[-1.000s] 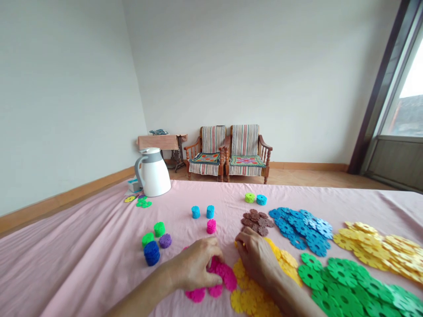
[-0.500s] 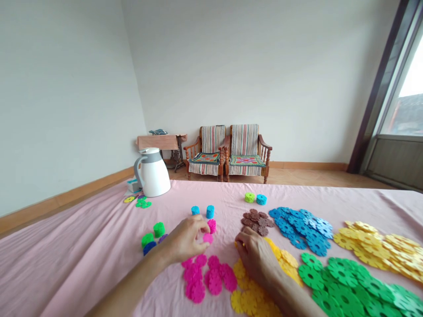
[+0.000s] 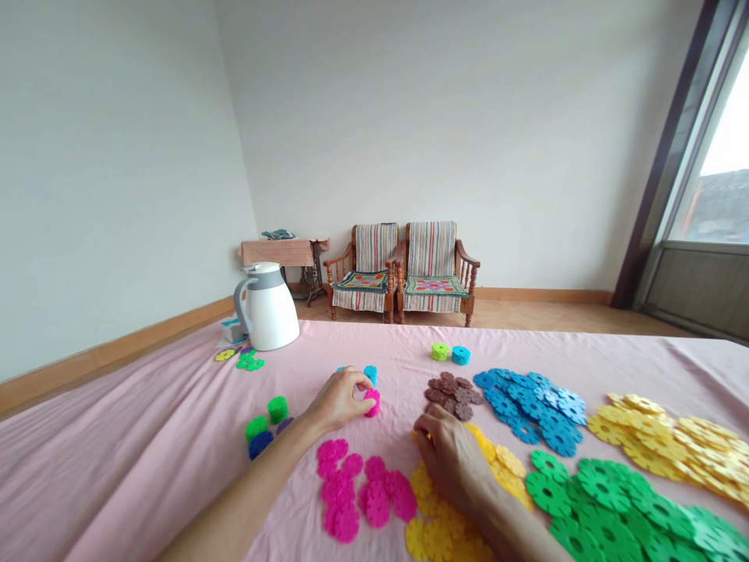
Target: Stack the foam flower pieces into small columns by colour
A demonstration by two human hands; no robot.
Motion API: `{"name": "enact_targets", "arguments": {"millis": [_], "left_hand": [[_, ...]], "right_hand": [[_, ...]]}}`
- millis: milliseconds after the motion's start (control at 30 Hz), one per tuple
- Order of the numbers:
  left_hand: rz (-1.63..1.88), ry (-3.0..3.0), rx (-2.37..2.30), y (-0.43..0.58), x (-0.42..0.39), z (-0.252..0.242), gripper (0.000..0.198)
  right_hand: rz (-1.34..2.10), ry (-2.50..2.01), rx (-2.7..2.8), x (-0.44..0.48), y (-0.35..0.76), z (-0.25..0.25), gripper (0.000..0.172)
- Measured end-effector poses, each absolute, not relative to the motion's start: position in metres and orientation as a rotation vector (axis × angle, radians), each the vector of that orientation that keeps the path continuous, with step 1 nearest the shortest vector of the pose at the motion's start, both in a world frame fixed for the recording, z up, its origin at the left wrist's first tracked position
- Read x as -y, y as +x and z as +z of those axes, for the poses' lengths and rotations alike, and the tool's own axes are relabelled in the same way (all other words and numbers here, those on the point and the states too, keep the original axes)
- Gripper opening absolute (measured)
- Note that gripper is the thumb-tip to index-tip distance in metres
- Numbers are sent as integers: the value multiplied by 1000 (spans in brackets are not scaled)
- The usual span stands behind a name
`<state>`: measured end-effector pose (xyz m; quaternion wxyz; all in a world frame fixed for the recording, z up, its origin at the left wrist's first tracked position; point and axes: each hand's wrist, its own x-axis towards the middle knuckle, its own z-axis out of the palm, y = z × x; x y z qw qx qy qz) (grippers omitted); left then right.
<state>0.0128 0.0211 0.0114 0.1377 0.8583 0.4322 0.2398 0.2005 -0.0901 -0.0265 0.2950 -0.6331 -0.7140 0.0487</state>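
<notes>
The pink stack is grasped by the left hand, by which a blue stack at twelve o'clock is partly screened. Brown discs are seen at three, loose pink discs at six, a jug at ten. Toward five, yellow discs are partly covered by the right hand, curled; its grip cannot be told.

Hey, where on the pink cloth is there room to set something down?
There's bare cloth left of the green stacks, and between the jug and lime stack. It's crowded at right, where the blue pile, green pile and pale yellow pile nearly meet, and around the right hand.
</notes>
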Motion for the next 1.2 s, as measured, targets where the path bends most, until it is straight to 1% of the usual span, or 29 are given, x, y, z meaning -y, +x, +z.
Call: {"name": "enact_targets", "arguments": {"millis": [133, 300, 400, 533, 667, 933, 1067, 1200], "left_hand": [[656, 2468, -1218, 11, -23, 8, 22], [555, 2564, -1019, 3, -24, 10, 45], [442, 2693, -879, 0, -24, 14, 50], [248, 2800, -817, 6, -26, 18, 47], [130, 2841, -799, 14, -29, 20, 45], [60, 2850, -778, 21, -30, 22, 32], [14, 2853, -785, 26, -28, 26, 29], [41, 2854, -787, 27, -28, 25, 23]], "right_hand": [[123, -1693, 1895, 90, 200, -26, 26], [126, -1692, 1894, 90, 199, -25, 25], [125, -1699, 1892, 90, 199, -25, 25], [119, -1703, 1893, 90, 199, -26, 26], [136, -1699, 1891, 89, 200, -25, 25], [136, -1684, 1900, 89, 200, -26, 25], [132, -1685, 1905, 89, 200, -27, 25], [139, -1700, 1912, 89, 199, -25, 25]]}}
